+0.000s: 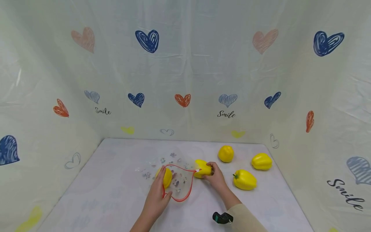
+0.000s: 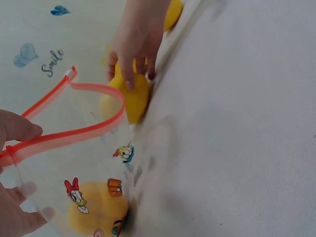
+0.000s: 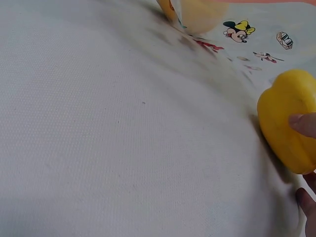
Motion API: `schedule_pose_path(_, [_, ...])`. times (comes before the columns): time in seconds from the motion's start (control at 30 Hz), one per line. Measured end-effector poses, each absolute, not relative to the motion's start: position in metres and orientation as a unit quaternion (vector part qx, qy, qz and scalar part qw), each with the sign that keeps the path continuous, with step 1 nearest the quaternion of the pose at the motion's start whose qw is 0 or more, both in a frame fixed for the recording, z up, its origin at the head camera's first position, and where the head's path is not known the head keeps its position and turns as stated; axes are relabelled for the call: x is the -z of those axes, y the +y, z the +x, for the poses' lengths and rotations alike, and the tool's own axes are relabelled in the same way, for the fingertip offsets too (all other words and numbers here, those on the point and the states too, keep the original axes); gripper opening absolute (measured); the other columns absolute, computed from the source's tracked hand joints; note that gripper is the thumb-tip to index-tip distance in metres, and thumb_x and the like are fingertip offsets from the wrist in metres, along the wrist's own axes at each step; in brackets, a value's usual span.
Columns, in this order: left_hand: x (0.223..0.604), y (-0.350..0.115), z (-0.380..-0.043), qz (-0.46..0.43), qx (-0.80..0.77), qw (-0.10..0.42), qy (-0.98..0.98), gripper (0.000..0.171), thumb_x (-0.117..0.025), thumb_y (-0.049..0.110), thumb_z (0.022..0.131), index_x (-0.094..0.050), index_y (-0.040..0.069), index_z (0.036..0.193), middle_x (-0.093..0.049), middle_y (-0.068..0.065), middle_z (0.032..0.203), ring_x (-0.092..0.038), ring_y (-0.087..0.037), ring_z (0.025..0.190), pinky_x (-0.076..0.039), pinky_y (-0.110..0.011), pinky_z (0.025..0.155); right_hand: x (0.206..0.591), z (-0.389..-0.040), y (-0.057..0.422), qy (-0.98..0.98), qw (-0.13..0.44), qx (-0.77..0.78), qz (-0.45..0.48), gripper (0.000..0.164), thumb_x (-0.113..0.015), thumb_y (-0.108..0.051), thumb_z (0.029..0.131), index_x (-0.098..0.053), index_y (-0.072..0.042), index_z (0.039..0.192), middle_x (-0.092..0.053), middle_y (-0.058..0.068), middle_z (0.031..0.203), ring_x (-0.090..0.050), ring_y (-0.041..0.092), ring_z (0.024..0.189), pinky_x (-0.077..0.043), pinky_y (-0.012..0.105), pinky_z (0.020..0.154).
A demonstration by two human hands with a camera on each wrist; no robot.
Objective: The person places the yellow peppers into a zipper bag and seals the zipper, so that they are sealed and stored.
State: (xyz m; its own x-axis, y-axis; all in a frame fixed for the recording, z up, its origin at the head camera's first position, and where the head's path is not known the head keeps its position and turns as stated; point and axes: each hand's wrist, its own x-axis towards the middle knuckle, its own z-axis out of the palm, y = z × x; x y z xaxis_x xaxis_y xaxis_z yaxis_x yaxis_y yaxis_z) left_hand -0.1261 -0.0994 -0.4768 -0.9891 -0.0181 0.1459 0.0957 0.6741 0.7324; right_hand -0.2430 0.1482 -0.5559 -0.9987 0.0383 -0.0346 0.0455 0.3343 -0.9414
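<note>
Thumb and fingers of the right hand (image 1: 215, 176) grip a yellow pepper (image 1: 203, 168) beside the mouth of a clear printed bag (image 1: 181, 179); from my feeds I can't tell whether pepper and bag touch. On the other side, I see the left hand (image 1: 157, 197) pinching the bag's red rim (image 1: 182, 200), its mouth gaping. Another pepper (image 1: 167, 178) shows through the film, inside the bag. Three loose peppers (image 1: 244, 179) lie to the right on the white table (image 1: 116, 180).

The right arm (image 1: 229, 196) wears a plain beige sleeve (image 1: 247, 219); just beside the sleeve sits a green-marked black device (image 1: 223, 218).
</note>
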Motion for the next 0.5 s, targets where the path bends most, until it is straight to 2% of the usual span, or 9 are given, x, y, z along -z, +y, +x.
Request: schedule_pose_path(0.5, [0.4784, -0.0977, -0.1293, 0.001, 0.417, 0.047, -0.908, 0.094, -0.074, -0.005, 0.077, -0.023, 0.011, 0.155, -0.021, -0.006, 0.160, -0.027, -0.034, 0.142, -0.032, -0.058, 0.106, 0.5561, -0.2373, 0.1526, 0.799, 0.002, 0.600, 0.049, 0.052, -0.079, 0.002, 0.077, -0.054, -0.006, 0.122, -0.052, 0.018, 0.133, -0.053, 0.039, 0.118, -0.051, 0.045, 0.094])
